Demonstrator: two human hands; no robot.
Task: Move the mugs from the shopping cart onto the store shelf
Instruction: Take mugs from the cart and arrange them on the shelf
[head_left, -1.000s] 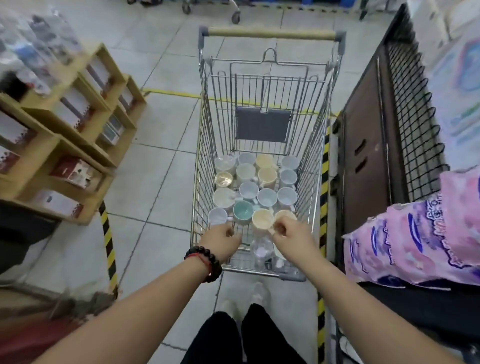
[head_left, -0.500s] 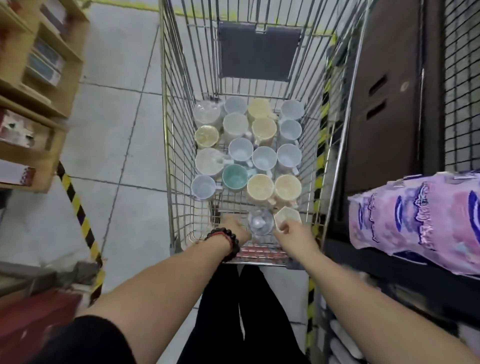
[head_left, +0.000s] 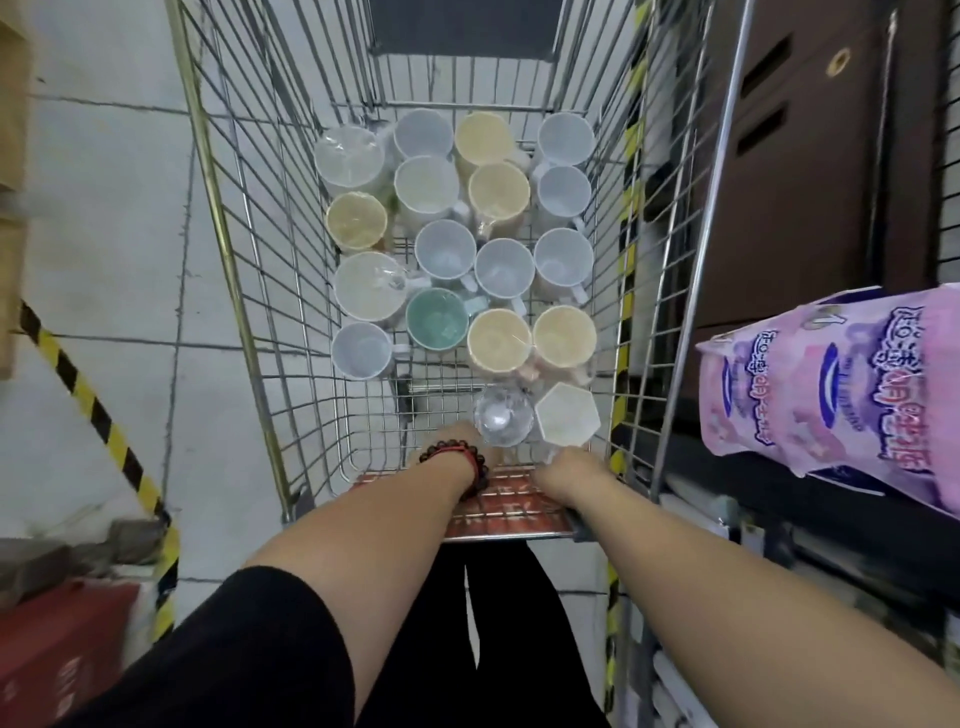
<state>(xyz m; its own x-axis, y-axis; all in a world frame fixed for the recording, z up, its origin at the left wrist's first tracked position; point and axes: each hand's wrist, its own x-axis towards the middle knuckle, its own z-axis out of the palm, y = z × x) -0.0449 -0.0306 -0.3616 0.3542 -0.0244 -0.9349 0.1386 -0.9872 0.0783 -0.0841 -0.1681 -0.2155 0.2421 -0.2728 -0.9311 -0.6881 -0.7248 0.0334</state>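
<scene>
Your left hand (head_left: 457, 441), with a dark bead bracelet (head_left: 467, 460) at its wrist, reached down beside the clear glass mug (head_left: 503, 422), and your right hand (head_left: 569, 467) reached under the white six-sided mug (head_left: 567, 418); the fingers of both were hidden, so whether either gripped its mug could not be told. Both mugs stood at the near end of the wire shopping cart (head_left: 249, 291), with white, cream and one teal mug (head_left: 435, 318) packed upright beyond. A pink printed package (head_left: 841, 395) lay on the dark store shelf (head_left: 727, 467) to your right.
</scene>
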